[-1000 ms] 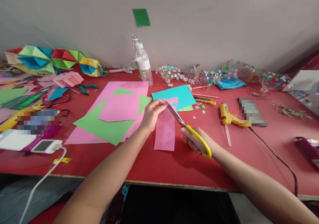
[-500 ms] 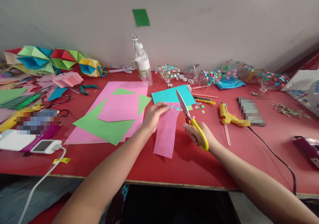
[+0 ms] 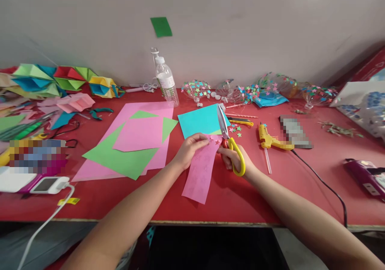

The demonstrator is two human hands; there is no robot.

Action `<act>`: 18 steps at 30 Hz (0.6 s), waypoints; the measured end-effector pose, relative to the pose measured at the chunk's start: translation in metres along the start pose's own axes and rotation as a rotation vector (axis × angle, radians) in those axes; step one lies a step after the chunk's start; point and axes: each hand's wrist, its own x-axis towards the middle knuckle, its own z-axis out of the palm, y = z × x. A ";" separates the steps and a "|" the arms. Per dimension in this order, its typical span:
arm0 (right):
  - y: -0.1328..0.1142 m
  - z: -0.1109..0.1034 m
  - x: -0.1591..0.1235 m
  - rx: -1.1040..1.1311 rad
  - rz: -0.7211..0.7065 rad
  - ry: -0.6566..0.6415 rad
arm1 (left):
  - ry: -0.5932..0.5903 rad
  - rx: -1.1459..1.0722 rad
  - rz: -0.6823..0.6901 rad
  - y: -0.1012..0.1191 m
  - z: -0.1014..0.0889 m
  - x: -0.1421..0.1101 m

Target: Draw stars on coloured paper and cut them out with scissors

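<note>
My left hand (image 3: pixel 190 150) pinches the top end of a pink paper strip (image 3: pixel 201 172) with faint star outlines drawn on it. The strip hangs down toward me over the red table (image 3: pixel 246 198). My right hand (image 3: pixel 233 160) grips yellow-handled scissors (image 3: pixel 229 138), blades pointing up and away, at the strip's upper right corner. Small cut-out paper stars (image 3: pixel 236 129) lie on the table just beyond the scissors. A cyan sheet (image 3: pixel 198 119) lies behind both hands.
Pink and green sheets (image 3: pixel 135 142) lie to the left. A water bottle (image 3: pixel 166 81), star-covered plastic pieces (image 3: pixel 255 90) and folded paper shapes (image 3: pixel 60 79) line the wall. A yellow glue gun (image 3: pixel 270 140) with black cord sits right; a charger (image 3: pixel 48 184) left.
The scissors swung from lying across the strip to pointing upright at its right corner. Both hands and the strip drew slightly closer to me, and the strip tilted.
</note>
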 end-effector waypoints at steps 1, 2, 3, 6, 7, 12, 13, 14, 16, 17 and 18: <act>0.001 0.001 0.000 0.012 -0.006 0.000 | 0.011 0.000 0.007 0.000 0.000 0.000; 0.002 0.002 0.000 0.024 -0.011 0.003 | 0.024 0.001 0.016 -0.001 0.000 0.001; 0.004 0.004 -0.001 0.033 -0.018 0.004 | 0.039 0.003 0.025 -0.002 0.000 0.001; 0.006 0.008 -0.002 0.049 -0.050 -0.011 | 0.074 0.016 0.041 -0.007 0.000 0.004; 0.006 0.008 -0.002 0.059 -0.056 -0.010 | 0.080 0.021 0.041 -0.008 0.000 0.005; 0.005 0.005 0.001 0.108 -0.070 0.010 | 0.079 0.051 0.046 -0.009 0.005 0.008; 0.004 0.003 0.003 0.118 -0.070 0.016 | 0.083 0.058 0.057 -0.009 0.007 0.008; 0.003 0.002 0.004 0.127 -0.070 0.021 | 0.090 0.065 0.070 -0.008 0.009 0.009; 0.002 0.000 0.005 0.144 -0.073 0.035 | 0.100 0.077 0.096 -0.008 0.013 0.010; 0.002 -0.001 0.006 0.153 -0.075 0.041 | 0.103 0.082 0.105 -0.008 0.016 0.011; 0.003 -0.002 0.007 0.162 -0.077 0.048 | 0.102 0.086 0.111 -0.007 0.018 0.013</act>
